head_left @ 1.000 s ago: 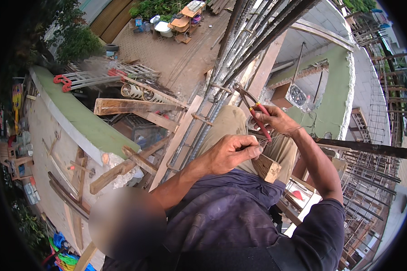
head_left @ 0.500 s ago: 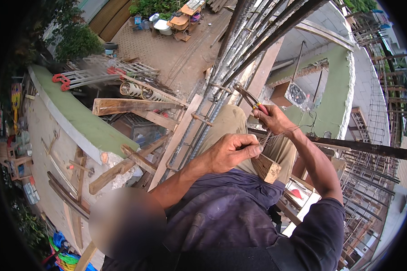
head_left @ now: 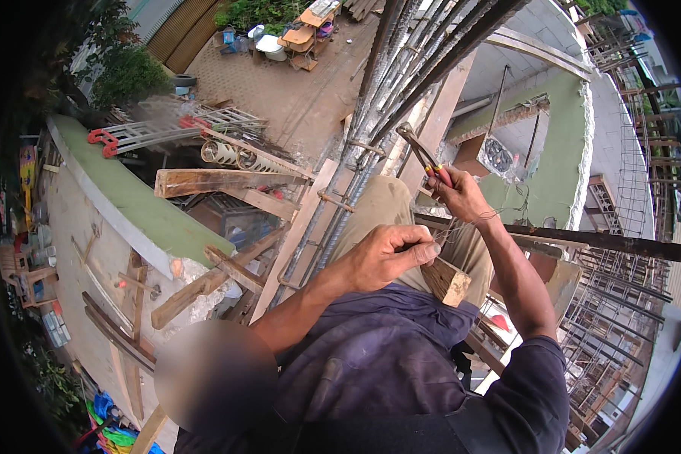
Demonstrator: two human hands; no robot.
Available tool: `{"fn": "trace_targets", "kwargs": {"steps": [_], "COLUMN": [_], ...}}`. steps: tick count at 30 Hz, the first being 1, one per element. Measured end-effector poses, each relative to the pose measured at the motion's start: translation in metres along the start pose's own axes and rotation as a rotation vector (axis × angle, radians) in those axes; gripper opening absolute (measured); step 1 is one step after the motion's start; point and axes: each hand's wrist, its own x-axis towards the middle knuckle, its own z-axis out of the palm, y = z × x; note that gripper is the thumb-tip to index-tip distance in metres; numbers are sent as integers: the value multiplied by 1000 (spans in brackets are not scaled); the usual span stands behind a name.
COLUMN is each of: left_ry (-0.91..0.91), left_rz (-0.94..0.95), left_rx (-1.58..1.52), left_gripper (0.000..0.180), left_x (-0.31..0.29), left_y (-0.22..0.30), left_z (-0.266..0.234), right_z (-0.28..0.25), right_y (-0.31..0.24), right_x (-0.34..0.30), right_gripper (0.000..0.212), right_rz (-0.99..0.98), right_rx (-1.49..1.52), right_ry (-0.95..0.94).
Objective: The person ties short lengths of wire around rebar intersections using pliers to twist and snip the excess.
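My right hand (head_left: 463,198) grips a pair of pincers (head_left: 419,147) by their red and yellow handles. The metal head points up and left, beside the bundle of steel bars. Lower and to the left, my left hand (head_left: 392,256) is closed in a pinch. Thin wire (head_left: 448,233) runs from its fingertips toward my right wrist, where loose strands (head_left: 513,207) curl. The exact grip on the wire is partly hidden by the fingers. Just below my left thumb, a short wooden block (head_left: 448,283) juts out over my lap.
Ribbed steel bars (head_left: 401,79) rise ahead, with wire ties (head_left: 337,201) round them. A dark bar (head_left: 601,244) crosses on the right. Timber beams (head_left: 219,180) and a ladder (head_left: 166,132) lie left, beside a green wall (head_left: 121,181). The ground is far below.
My right hand and the pincers have shifted slightly up, and the pincers' head now points more steeply upward. The right forearm has moved a little left. My left hand stays almost in place.
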Motion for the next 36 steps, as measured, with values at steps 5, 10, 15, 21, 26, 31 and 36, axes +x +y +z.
{"fn": "trace_targets", "kwargs": {"steps": [5, 10, 15, 21, 26, 31, 36], "left_ry": [-6, 0, 56, 22, 79, 102, 253], "left_rz": [-25, -43, -22, -9, -59, -78, -54], "left_rx": [11, 41, 33, 6, 45, -10, -100], "left_gripper": [20, 19, 19, 20, 24, 31, 31], "left_x": [6, 5, -1, 5, -2, 4, 2], "left_y": [1, 7, -3, -2, 3, 9, 6], "left_z": [4, 2, -4, 1, -3, 3, 0], "right_z": [13, 44, 48, 53, 34, 25, 43], "right_y": [-23, -28, -45, -34, 15, 165, 197], "right_x": [30, 59, 48, 52, 72, 140, 179], "right_gripper": [32, 26, 20, 19, 15, 23, 43], "right_rz": [121, -4, -43, -40, 223, 524, 570], "right_rx": [400, 569, 714, 663, 661, 468, -98], "right_ry": [205, 194, 187, 128, 241, 406, 448]}}
